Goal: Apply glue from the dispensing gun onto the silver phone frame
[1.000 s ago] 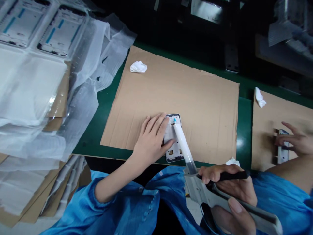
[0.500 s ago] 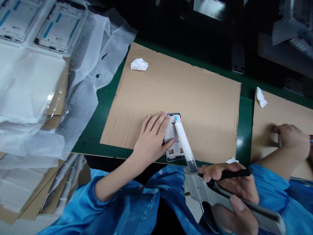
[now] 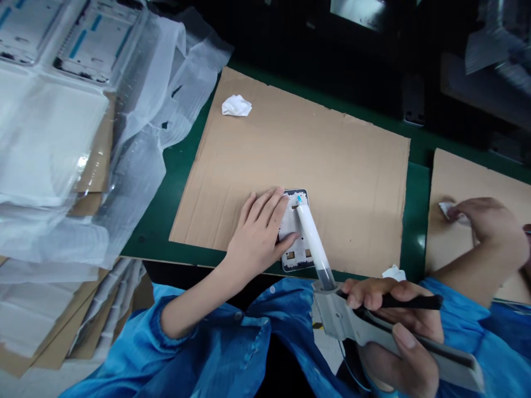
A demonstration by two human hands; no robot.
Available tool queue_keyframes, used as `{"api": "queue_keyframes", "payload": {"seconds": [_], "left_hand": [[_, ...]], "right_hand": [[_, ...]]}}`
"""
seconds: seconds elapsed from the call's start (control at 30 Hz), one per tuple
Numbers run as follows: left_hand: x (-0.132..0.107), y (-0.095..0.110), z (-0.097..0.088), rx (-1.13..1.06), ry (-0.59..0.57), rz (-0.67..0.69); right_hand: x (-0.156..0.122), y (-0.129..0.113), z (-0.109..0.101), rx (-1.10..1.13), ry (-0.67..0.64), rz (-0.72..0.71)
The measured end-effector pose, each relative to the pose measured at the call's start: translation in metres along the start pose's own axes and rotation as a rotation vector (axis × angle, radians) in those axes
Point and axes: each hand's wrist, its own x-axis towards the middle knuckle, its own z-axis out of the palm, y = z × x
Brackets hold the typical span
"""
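My left hand [image 3: 259, 232] lies over the left side of a metal phone frame [image 3: 296, 258], fingers stretched out and thumb across its face. The frame is at the near edge of a cardboard sheet [image 3: 327, 160], partly hidden under the hand. My right hand [image 3: 409, 320] grips a grey dispensing gun [image 3: 334, 315] with a black lever [image 3: 417, 302]. From the gun a white-filled syringe barrel [image 3: 313, 237] slants up and left. Its blue nozzle tip [image 3: 299, 199] is at the frame's upper end; whether it touches is too small to tell.
Crumpled white tissue [image 3: 236, 105] lies at the sheet's far left, another tissue [image 3: 394, 272] at its near right corner. Trays of phone frames [image 3: 97, 41] and plastic wrapping [image 3: 45, 149] are stacked at left. At right, a co-worker's hand [image 3: 493, 221] works over another cardboard sheet [image 3: 452, 171].
The gun's black lever has swung slightly outward in my right hand. My left hand and the frame keep their places. The co-worker's hand now has the white tissue and has drawn it nearer.
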Motion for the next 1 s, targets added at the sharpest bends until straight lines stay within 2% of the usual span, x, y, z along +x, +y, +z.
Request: {"api": "queue_keyframes", "payload": {"seconds": [0.07,0.13,0.23,0.43,1.0], "left_hand": [[0.0,0.0,0.001,0.005,-0.002,0.0],[0.0,0.0,0.001,0.008,0.0,0.004],[-0.001,-0.001,0.002,0.006,0.0,0.006],[0.0,-0.001,0.001,-0.001,0.002,0.01],[0.0,-0.001,0.002,0.011,-0.007,-0.003]], "right_hand": [[-0.005,-0.023,0.029,0.102,0.031,0.007],[-0.005,-0.045,0.055,0.174,0.135,0.036],[-0.001,-0.064,0.075,0.203,0.179,0.056],[0.004,-0.064,0.073,0.215,0.179,0.088],[-0.006,-0.064,0.08,0.2,0.237,0.125]]}}
